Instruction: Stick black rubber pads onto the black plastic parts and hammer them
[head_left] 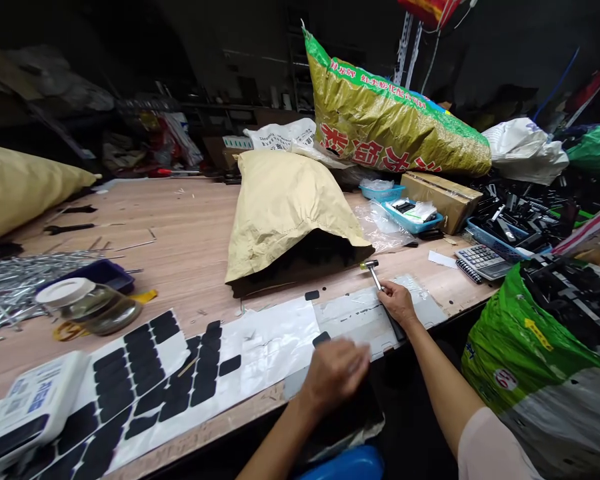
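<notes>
My right hand [399, 301] is wrapped round a small hammer [375, 275]. The hammer's head points away from me, and its dark handle comes out below my palm, over a grey metal plate [350, 312] at the table edge. Blurred by motion, my left hand [336, 375] is closed in front of the plate; what its fingers hold, if anything, is hidden. A black rounded pad [321, 339] lies just beyond it. Another black pad [312, 295] rests by the plate's far edge. Left of the plate, white backing sheets [270, 347] carry rows of black pads [205, 367].
An open paper sack [290, 207] stands mid-table. At left are metal rods [25, 280], a lidded jar [93, 307] and a white device [40, 400]. To the right are blue baskets [413, 217], a calculator [483, 261] and a green sack [525, 340] of black parts.
</notes>
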Available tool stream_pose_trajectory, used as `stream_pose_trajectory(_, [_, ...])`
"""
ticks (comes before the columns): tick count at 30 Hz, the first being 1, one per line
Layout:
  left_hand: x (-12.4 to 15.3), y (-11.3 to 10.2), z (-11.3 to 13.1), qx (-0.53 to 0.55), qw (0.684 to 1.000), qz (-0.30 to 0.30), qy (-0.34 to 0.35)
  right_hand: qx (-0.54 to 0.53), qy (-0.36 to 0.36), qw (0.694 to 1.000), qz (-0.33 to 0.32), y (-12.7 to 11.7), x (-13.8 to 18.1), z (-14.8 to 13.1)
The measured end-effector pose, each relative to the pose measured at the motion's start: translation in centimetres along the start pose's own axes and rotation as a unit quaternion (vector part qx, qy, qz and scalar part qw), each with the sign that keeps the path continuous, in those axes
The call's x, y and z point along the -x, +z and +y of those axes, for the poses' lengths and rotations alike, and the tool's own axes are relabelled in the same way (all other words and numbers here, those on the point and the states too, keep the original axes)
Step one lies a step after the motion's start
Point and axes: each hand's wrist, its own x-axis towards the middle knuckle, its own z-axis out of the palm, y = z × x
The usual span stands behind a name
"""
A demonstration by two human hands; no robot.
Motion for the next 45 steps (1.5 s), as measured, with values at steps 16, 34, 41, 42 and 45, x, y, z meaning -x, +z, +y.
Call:
stream_pose_trajectory(16, [-16.4, 2.4, -19.7, -0.140, 0.900, -0.089, -0.403, -0.021, 0.001, 1.000, -0.009, 0.2, 0.1, 0.4])
stream_pose_trajectory(34, [-5.1, 0.2, -8.5, -0.082, 0.941, -0.086, -0.316, 0.004, -0.008, 1.000, 0.003, 0.3, -0.1, 0.3])
stream_pose_trajectory(41, [-3.2, 0.5, -10.0, -0.037, 0.954, -0.040, -0.294, 0.011, -0.010, 1.000, 0.006, 0.1, -0.2, 0.3])
stream_pose_trajectory(42, [-2.9, 0.4, -10.2, -0.039, 0.954, -0.029, -0.295, 0.011, -0.010, 1.000, 0.005, 0.1, -0.2, 0.3])
stream_pose_trajectory(45, [-2.3, 0.5, -10.6, -0.037, 0.954, -0.007, -0.298, 0.010, -0.010, 1.000, 0.004, 0.1, -0.2, 0.4])
